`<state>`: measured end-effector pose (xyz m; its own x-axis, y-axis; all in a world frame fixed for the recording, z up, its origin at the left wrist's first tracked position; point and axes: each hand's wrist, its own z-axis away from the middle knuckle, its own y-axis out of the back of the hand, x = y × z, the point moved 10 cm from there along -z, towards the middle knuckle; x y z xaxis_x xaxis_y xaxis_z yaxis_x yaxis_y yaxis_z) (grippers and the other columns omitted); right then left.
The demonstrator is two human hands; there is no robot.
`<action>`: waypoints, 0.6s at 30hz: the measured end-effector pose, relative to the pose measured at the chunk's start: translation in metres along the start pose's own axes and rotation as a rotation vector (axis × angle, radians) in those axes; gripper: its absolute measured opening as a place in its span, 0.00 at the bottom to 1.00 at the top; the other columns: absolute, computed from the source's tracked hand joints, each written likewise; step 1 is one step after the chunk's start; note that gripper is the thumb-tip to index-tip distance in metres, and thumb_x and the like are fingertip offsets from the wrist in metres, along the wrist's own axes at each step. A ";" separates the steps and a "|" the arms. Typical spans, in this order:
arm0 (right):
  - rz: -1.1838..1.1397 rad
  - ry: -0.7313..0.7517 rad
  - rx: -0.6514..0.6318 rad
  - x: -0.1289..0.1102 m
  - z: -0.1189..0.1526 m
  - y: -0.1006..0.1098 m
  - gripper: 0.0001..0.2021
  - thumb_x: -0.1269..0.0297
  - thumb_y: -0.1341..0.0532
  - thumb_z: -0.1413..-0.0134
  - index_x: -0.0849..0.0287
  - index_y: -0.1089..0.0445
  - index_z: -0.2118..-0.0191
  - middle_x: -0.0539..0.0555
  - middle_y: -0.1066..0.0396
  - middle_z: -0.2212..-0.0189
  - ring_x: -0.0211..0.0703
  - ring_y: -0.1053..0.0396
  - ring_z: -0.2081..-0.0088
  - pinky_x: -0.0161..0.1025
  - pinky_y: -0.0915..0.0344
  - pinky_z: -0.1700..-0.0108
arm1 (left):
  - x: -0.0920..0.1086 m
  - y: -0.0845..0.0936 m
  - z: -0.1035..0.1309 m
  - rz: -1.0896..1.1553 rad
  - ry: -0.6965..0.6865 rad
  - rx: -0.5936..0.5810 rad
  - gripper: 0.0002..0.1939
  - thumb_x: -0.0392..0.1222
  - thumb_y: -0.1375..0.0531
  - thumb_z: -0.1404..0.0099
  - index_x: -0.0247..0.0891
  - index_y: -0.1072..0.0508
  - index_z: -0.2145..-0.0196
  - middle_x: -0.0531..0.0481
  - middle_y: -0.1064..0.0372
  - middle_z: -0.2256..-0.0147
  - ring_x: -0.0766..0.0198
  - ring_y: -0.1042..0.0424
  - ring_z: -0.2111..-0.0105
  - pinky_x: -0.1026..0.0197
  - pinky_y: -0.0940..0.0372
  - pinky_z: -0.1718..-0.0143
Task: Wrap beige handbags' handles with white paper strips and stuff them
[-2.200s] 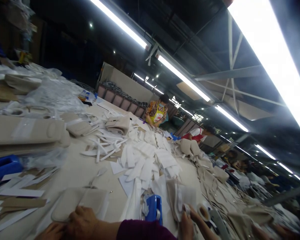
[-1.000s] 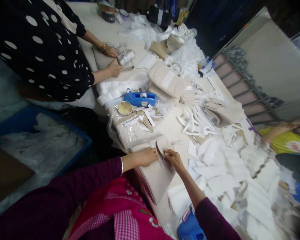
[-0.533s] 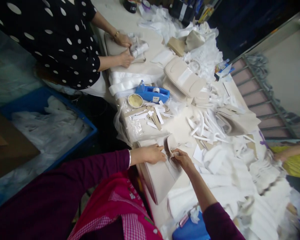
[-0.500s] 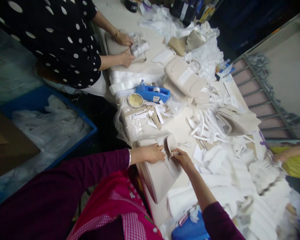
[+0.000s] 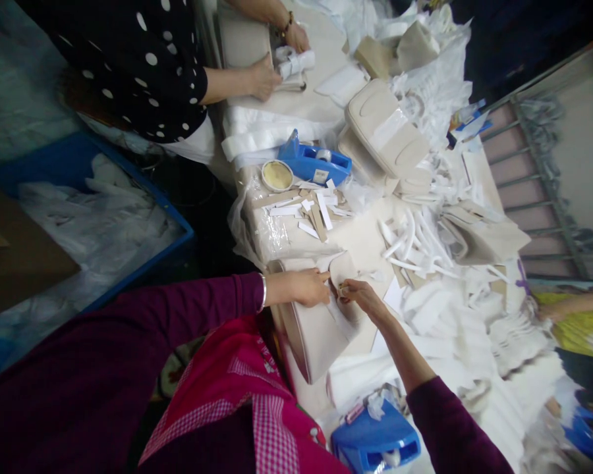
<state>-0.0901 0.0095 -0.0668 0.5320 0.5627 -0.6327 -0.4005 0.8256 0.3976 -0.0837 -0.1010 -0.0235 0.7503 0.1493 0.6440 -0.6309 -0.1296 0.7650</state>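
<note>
A cream handbag [image 5: 312, 339] lies on the table edge in front of me, its small flap [image 5: 343, 266] lifted at the far end. My left hand [image 5: 309, 288] rests on top of the bag, fingers stretched toward the gap beside the flap. At that gap, my right hand [image 5: 360, 296] pinches a small part of the bag near its metal fitting; the fingers partly hide the part. Thin wrapping lies over the bag around both hands.
A blue tape dispenser [image 5: 316, 161], a tin of yellowish paste [image 5: 277, 175] and card strips [image 5: 319, 210] lie beyond. Another blue dispenser [image 5: 375, 438] stands near my right forearm. A co-worker's hands [image 5: 267, 78] handle a wrapped piece. A blue bin [image 5: 178, 224] stands left.
The view has shifted, so the table contents sit slightly differently. My left fingers have drawn closer together, the index reaching to the flap. My right hand keeps its pinch. The co-worker's far hand has moved.
</note>
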 end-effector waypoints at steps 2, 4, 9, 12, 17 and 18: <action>0.097 0.000 0.018 0.000 -0.003 -0.001 0.06 0.64 0.44 0.59 0.61 0.35 0.77 0.49 0.36 0.82 0.37 0.37 0.78 0.34 0.41 0.73 | 0.000 0.001 0.000 0.025 0.001 -0.006 0.13 0.29 0.44 0.43 0.46 0.27 0.67 0.52 0.28 0.59 0.56 0.43 0.56 0.56 0.49 0.60; 0.197 0.000 0.037 -0.001 -0.004 -0.003 0.05 0.66 0.46 0.59 0.60 0.35 0.78 0.48 0.37 0.83 0.36 0.39 0.79 0.32 0.44 0.76 | 0.000 0.002 0.000 0.031 0.005 0.001 0.13 0.29 0.44 0.45 0.47 0.27 0.68 0.52 0.28 0.61 0.56 0.42 0.57 0.57 0.49 0.61; 0.392 0.014 0.093 -0.007 -0.003 -0.006 0.05 0.71 0.47 0.59 0.59 0.36 0.80 0.49 0.38 0.84 0.35 0.41 0.79 0.32 0.48 0.75 | 0.003 0.000 -0.003 -0.043 -0.007 -0.032 0.14 0.27 0.45 0.44 0.46 0.27 0.68 0.52 0.28 0.63 0.55 0.42 0.56 0.56 0.50 0.61; 0.435 0.024 0.121 -0.008 -0.003 -0.005 0.05 0.72 0.47 0.58 0.59 0.37 0.80 0.49 0.37 0.83 0.36 0.40 0.77 0.32 0.48 0.74 | 0.001 -0.002 -0.005 -0.068 0.010 -0.063 0.14 0.27 0.46 0.43 0.45 0.27 0.68 0.52 0.28 0.61 0.55 0.42 0.54 0.56 0.50 0.61; 0.420 -0.014 0.133 -0.003 -0.002 -0.006 0.05 0.72 0.46 0.57 0.59 0.37 0.80 0.49 0.36 0.82 0.37 0.39 0.76 0.32 0.49 0.74 | -0.001 -0.002 -0.006 -0.023 0.013 -0.068 0.12 0.28 0.45 0.42 0.45 0.28 0.69 0.52 0.28 0.61 0.56 0.43 0.54 0.57 0.50 0.62; 0.419 -0.014 0.135 -0.003 -0.001 -0.007 0.05 0.72 0.46 0.57 0.59 0.37 0.79 0.49 0.36 0.81 0.37 0.38 0.76 0.32 0.49 0.74 | 0.000 -0.003 -0.006 -0.012 0.007 -0.075 0.12 0.28 0.45 0.42 0.45 0.28 0.68 0.52 0.28 0.61 0.56 0.43 0.54 0.57 0.50 0.62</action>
<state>-0.0901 0.0019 -0.0684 0.3544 0.8501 -0.3896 -0.4835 0.5232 0.7017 -0.0835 -0.0951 -0.0258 0.7567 0.1574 0.6345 -0.6350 -0.0539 0.7706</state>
